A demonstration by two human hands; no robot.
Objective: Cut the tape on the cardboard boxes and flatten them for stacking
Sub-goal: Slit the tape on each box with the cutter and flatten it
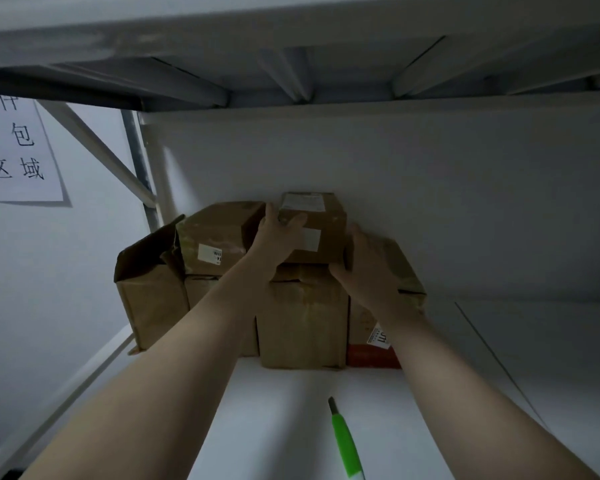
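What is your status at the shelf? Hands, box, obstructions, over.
Left hand, right hand grip small top box by its sides. Box atop the stack, not yet flattened. Green cutter lying on shelf, unheld. Neighbour boxes crowd it.

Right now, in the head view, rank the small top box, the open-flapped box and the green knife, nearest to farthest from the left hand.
1. The small top box: atop the pile, the left hand grips its left side.
2. The open-flapped box: at the pile's far left.
3. The green knife: lying on the shelf, toward the person.

Paper sign (pixel 18 150), white shelf (pixel 499 358)
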